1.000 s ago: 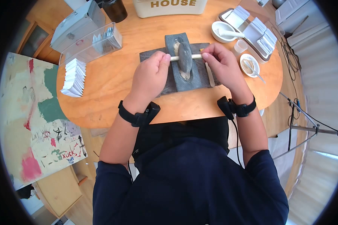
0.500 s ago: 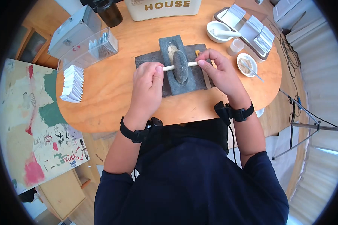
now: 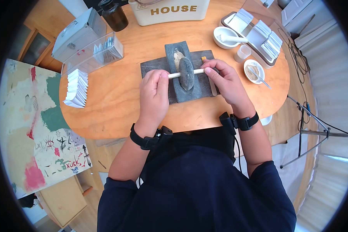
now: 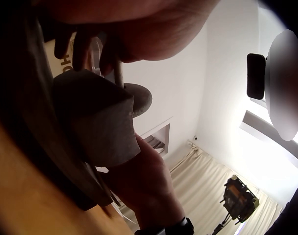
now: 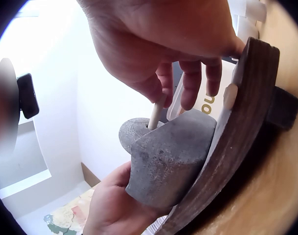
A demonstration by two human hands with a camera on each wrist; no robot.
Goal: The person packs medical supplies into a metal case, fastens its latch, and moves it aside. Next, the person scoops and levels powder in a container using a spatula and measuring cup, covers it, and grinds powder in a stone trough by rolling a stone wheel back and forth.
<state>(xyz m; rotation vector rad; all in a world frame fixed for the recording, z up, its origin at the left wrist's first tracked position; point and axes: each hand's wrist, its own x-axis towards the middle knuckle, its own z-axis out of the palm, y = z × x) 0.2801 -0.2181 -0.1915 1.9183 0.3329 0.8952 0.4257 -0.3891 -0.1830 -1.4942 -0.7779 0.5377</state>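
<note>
A grey stone grinding wheel point(image 3: 187, 73) stands on edge in a long stone grinding trough point(image 3: 197, 91). Through its centre runs a pale wooden axle point(image 3: 174, 75). My left hand point(image 3: 154, 92) holds the axle's left end between thumb and fingers. On the other side my right hand point(image 3: 229, 83) pinches the right end, its other fingers loosely bent in the right wrist view. Beige powder point(image 3: 178, 56) lies in the trough's far part, and the wheel covers the nearer part. Beneath the trough is a dark board point(image 3: 150, 67).
A brush-like tool point(image 3: 213, 88) lies on the board's right side. Further right are a white mortar point(image 3: 220, 43), a plastic cup point(image 3: 242, 53), a powder bowl point(image 3: 248, 77) and a packet tray point(image 3: 259, 54). Leftward stand folded white papers point(image 3: 76, 89), a clear box point(image 3: 116, 52) and a brown jar point(image 3: 115, 17).
The wheel has rolled along the trough toward the body, both hands moving with it on the axle. More powder shows at the far end. The head view has shifted slightly.
</note>
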